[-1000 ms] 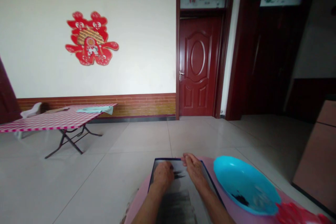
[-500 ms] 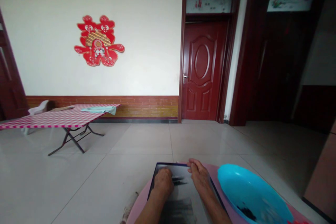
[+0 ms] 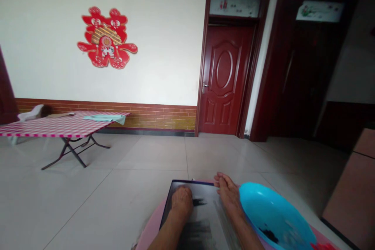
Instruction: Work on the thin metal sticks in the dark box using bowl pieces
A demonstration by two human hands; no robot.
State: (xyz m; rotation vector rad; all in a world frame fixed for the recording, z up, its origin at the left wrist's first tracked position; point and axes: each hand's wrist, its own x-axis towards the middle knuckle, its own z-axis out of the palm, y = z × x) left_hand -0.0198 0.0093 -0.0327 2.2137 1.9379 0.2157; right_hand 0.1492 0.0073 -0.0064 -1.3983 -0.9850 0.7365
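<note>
A shallow box (image 3: 205,222) with a dark blue rim and a pale inside lies in front of me. My left hand (image 3: 182,201) is closed low inside it, on the left. From beside its fingers a tuft of black hair-like strands (image 3: 199,202) points right; the fingertips themselves are hidden. Wider dark streaks (image 3: 197,234) cover the box's near part. At the far right corner my right hand (image 3: 229,193) grips the rim, its fingers bent over the edge and its forearm along the right side.
Right of the box stands a bright blue basin (image 3: 258,199) holding a black clump (image 3: 268,234) and clear, blurry items. Both rest on a pink round surface (image 3: 152,222). Something red (image 3: 322,246) shows at the basin's near edge. Farther left is a folding table (image 3: 58,127) with a checked cloth.
The view has turned slightly right. My left hand stays closed in the box over the black strands, which show a little less. My right hand remains at the far right corner.
</note>
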